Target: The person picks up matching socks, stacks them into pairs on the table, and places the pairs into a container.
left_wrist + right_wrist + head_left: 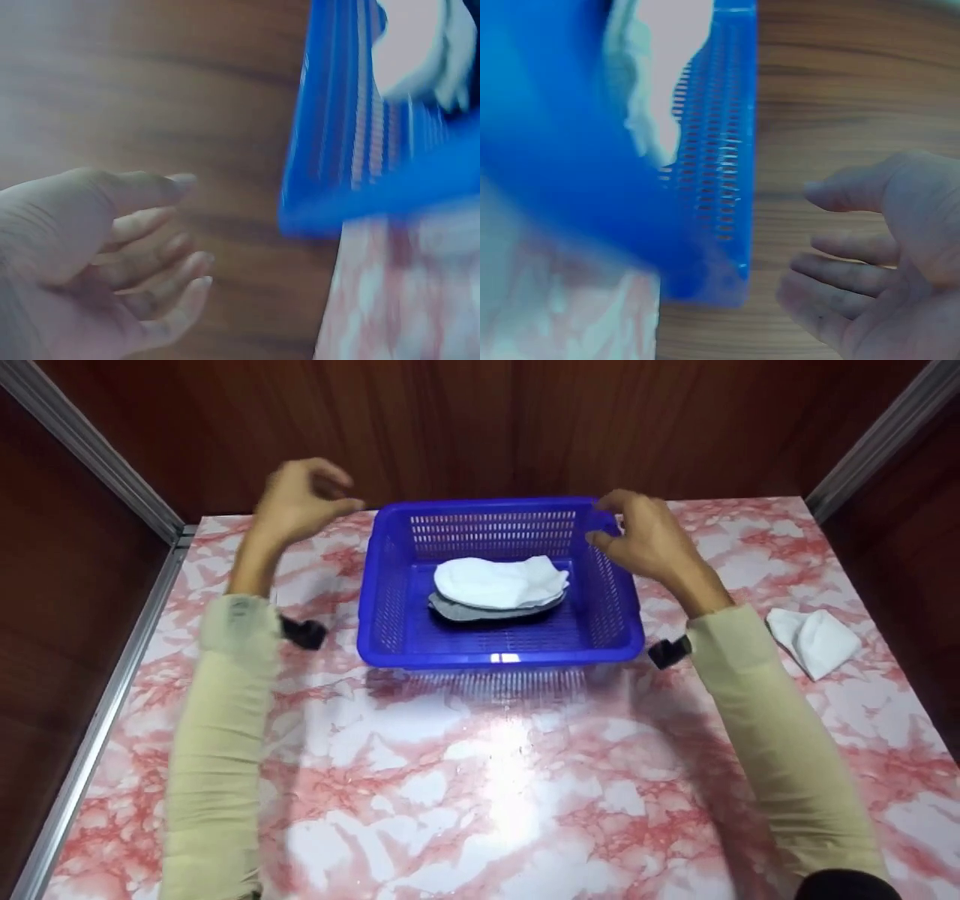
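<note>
A blue plastic basket (502, 660) with slotted walls stands at the back of the table. Inside it white socks (495, 583) lie on top of grey and black ones (480, 613). My left hand (300, 506) hovers beyond the basket's left side, thumb and fingers apart, holding nothing. Over the basket's right rim in the head view is my right hand (645, 536); in the right wrist view its loosely bent fingers (840, 274) are apart from the basket wall with nothing between them.
On the right of the red-and-white marbled table (420, 810) lies a folded white cloth piece (814, 641), partly beside my right sleeve. A dark wooden panel (465, 427) rises right behind the basket, and metal-edged panels flank the table.
</note>
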The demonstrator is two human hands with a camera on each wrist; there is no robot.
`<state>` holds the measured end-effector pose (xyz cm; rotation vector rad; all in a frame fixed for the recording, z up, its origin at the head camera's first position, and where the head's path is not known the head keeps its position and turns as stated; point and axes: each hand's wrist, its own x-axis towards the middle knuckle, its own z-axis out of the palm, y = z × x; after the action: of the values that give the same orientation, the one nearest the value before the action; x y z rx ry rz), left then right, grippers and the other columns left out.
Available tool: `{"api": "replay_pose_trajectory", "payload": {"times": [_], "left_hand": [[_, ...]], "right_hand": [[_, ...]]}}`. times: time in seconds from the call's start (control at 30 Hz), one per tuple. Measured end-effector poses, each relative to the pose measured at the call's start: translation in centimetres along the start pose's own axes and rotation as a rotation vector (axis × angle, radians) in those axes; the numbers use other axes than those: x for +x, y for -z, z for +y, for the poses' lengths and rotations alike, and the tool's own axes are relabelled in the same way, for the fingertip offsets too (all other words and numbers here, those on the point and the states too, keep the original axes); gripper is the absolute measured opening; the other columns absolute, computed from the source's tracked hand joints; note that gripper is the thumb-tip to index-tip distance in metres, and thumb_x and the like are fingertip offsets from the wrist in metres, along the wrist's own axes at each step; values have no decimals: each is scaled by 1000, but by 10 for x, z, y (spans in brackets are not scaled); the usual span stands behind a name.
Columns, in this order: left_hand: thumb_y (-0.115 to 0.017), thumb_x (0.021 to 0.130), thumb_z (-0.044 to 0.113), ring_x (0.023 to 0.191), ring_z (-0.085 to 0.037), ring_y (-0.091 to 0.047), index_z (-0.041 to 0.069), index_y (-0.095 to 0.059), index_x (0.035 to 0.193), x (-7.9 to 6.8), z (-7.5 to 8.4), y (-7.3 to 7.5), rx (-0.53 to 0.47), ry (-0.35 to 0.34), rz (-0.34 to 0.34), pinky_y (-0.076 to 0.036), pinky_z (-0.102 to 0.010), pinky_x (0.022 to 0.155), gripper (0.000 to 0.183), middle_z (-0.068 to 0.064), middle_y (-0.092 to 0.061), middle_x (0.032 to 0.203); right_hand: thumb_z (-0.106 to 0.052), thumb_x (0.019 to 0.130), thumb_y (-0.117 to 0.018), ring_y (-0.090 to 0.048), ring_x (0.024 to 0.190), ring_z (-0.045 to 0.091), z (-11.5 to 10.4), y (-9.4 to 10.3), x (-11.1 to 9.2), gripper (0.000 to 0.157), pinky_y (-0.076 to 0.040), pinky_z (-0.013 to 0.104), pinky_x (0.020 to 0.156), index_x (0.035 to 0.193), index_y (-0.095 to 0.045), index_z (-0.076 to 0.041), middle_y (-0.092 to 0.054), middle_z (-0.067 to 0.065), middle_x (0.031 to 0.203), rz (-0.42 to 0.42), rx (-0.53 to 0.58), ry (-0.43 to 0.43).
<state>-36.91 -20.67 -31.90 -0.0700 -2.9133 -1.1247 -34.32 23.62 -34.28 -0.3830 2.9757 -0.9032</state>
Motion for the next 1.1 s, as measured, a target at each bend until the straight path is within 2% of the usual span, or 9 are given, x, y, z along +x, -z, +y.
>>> {"api": "replay_pose_trajectory", "payload": {"times": [0.13,0.27,0.4,0.53,0.73,0.83,0.97,1.1], "left_hand": [[-84,88,39,107,-12,-68,14,-71,128,-7,-37,12,-25,92,101,-51,-21,88,49,-6,-74,125],[-80,90,39,121,-25,-65,9,-69,131,-15,-76,16,-42,146,185,-51,-27,96,52,-13,-70,132],[-76,93,35,123,-26,-62,4,-68,134,-26,-111,13,-59,213,221,-48,-31,103,52,-16,-69,130],[-74,95,32,128,-29,-59,3,-65,139,-36,-138,11,-65,285,214,-46,-38,110,53,-22,-65,137],[-69,97,34,136,-39,-49,-1,-62,141,-49,-163,4,3,383,200,-42,-48,114,57,-27,-60,142],[-67,98,39,142,-45,-42,-3,-57,146,-54,-170,1,40,424,145,-40,-54,118,65,-31,-54,148],[-68,96,45,144,-49,-40,-7,-51,148,-57,-176,-2,66,445,70,-40,-57,119,76,-33,-48,154],[-72,94,40,146,-49,-36,-8,-50,148,-56,-180,-6,69,434,48,-36,-57,122,75,-34,-47,154]], "right_hand": [[-22,96,-69,-50,144,46,13,-16,-9,65,-37,59,123,152,-48,3,-52,27,155,27,22,28],[-20,98,-67,-35,155,47,22,-35,-16,74,-25,57,131,159,-34,7,-37,30,165,33,41,42],[-16,101,-59,-22,160,47,25,-50,-20,73,-17,54,134,159,-26,15,-24,35,168,42,17,33],[-9,100,-53,-20,161,46,25,-59,-21,69,-19,53,134,157,-25,17,-21,36,169,77,-5,27],[2,93,-49,-26,158,50,29,-63,-20,68,-24,54,131,156,-29,17,-25,36,167,114,0,43],[3,90,-49,-29,156,50,32,-63,-20,71,-26,53,130,157,-30,16,-26,36,167,109,-16,51],[3,89,-52,-31,156,49,36,-62,-19,72,-29,54,129,157,-30,16,-27,35,167,107,-34,55],[4,90,-53,-34,154,49,39,-62,-17,70,-30,55,129,156,-32,16,-28,35,166,121,-36,53]]}}
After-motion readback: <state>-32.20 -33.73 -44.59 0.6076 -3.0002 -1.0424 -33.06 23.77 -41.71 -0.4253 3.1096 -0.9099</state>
